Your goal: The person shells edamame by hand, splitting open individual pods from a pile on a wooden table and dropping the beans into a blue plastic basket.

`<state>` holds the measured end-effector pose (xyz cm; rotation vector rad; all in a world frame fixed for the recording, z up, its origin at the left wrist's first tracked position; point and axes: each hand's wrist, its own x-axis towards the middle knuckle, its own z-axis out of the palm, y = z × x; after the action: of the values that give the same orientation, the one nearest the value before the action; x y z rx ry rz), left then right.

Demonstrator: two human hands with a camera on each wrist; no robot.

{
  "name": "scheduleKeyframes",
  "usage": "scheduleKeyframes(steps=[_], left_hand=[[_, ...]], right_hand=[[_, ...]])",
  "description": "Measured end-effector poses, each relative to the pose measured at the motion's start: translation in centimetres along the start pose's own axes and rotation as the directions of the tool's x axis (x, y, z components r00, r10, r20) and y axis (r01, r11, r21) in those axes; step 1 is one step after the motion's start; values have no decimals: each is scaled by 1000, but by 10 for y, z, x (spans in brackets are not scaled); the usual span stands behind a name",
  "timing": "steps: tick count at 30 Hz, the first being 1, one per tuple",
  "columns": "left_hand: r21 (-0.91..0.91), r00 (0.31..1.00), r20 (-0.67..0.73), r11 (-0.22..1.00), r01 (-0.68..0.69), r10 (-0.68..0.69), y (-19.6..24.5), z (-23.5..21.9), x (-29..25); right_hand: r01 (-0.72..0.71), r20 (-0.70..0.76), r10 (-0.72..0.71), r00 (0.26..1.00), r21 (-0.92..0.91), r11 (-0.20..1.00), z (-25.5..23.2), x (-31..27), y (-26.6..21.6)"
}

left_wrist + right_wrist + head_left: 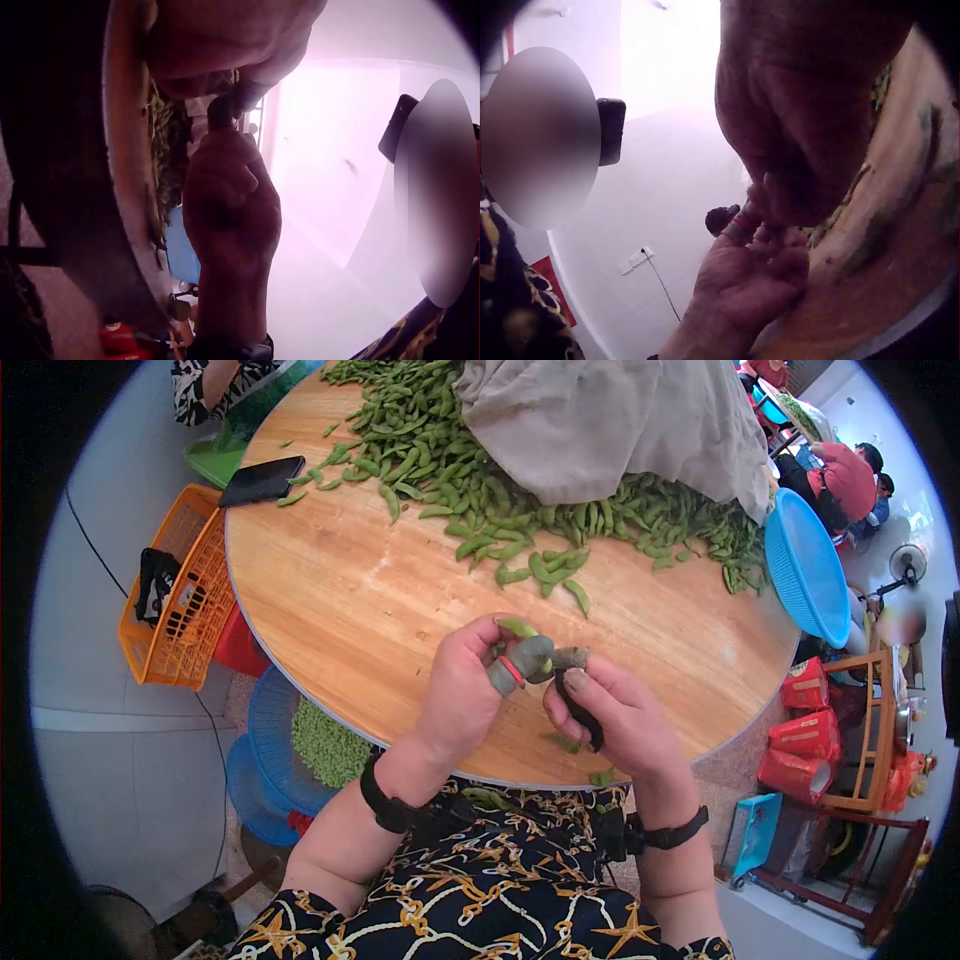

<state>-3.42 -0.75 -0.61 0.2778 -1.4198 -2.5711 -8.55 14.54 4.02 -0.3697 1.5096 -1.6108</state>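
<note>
Over the near part of the round wooden table, my left hand (465, 680) pinches a green soybean pod (518, 627). A grey cover with a red band wraps its thumb (520, 663). Close beside it on the right, my right hand (625, 715) grips a small tool with a black handle (577, 712); its working end is hidden between the hands, so I cannot tell its kind. A grey cover (570, 657) also shows at that hand's fingertip. In the dark wrist views the two hands meet at the fingertips.
A large heap of soybean pods (420, 445) lies across the table's (330, 575) far side, partly under a grey cloth (610, 430). A phone (262, 481) lies at the left edge. Shelled beans (325, 745) fill a blue basket below left; a blue basket (808, 565) leans at right.
</note>
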Motion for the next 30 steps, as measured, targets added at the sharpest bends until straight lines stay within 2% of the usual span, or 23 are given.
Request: scheduleKeyframes(steps=[2,4,6,10,11,12,13,14,15,16,18,19,20,21,22,23,24,25,26,27,28,29,30], left_hand=[[42,1000,-2,999,-12,12,2,1,0],[84,1000,-6,996,-16,17,3,1,0],[140,999,-7,989,-46,48,2,3,0],[257,1000,18,966,-28,24,3,2,-1],[147,995,94,988,-34,21,0,1,-2],[35,985,171,999,-32,26,-1,1,-1],[37,985,173,999,-28,21,2,1,-2],[-30,969,245,999,38,-30,7,1,-3],[-91,945,320,990,108,-73,10,1,-3],[-88,943,326,991,105,-71,10,-1,-2],[-208,899,429,960,188,-83,8,-4,0],[-204,896,436,961,186,-81,6,-2,-1],[-124,933,350,984,130,-79,3,3,-2],[-38,963,260,996,78,-66,2,6,-3],[-36,962,265,997,74,-62,3,7,-4],[199,975,218,980,-6,-38,5,8,-3],[426,984,176,902,-73,-3,7,9,-4],[429,984,179,900,-78,0,5,10,-5],[381,988,143,919,-104,53,2,10,-5],[331,989,103,934,-130,101,1,10,-5],[331,989,104,934,-131,102,2,9,-6],[104,993,121,995,0,-13,3,7,-6],[-126,979,164,982,141,-119,4,5,-5]], right_hand=[[-1,-14,1,1000,-23,1000,-2,1,1],[-9,27,7,1000,78,997,-5,1,4],[-16,19,14,1000,63,998,-5,1,5],[-20,-12,21,1000,56,998,-6,3,5],[-14,-15,15,1000,59,998,-7,3,6],[-49,20,46,999,166,985,-7,2,7],[-94,59,81,995,271,958,-6,-1,9],[-90,57,78,995,271,958,-5,-3,9],[-144,120,105,987,387,911,-5,-5,8],[-201,187,123,975,493,846,-4,-6,8],[-185,168,115,979,494,850,-3,-8,9],[-172,151,111,982,494,852,-2,-8,10],[-162,147,102,984,493,855,-2,-7,10],[-36,-18,40,999,186,982,-1,-6,10],[47,-154,-72,985,-158,986,1,-6,10],[56,-154,-81,985,-160,986,1,-4,13],[171,-199,-274,941,-419,892,1,-3,17],[241,-191,-462,866,-650,721,1,-2,19],[245,-191,-467,863,-651,719,1,-2,16],[157,-250,-263,932,-376,913,-1,-3,11],[26,-236,-41,971,-65,998,-3,-5,9],[28,-236,-43,971,-67,997,-5,-5,10],[6,-161,9,987,89,996,-9,-5,12]])
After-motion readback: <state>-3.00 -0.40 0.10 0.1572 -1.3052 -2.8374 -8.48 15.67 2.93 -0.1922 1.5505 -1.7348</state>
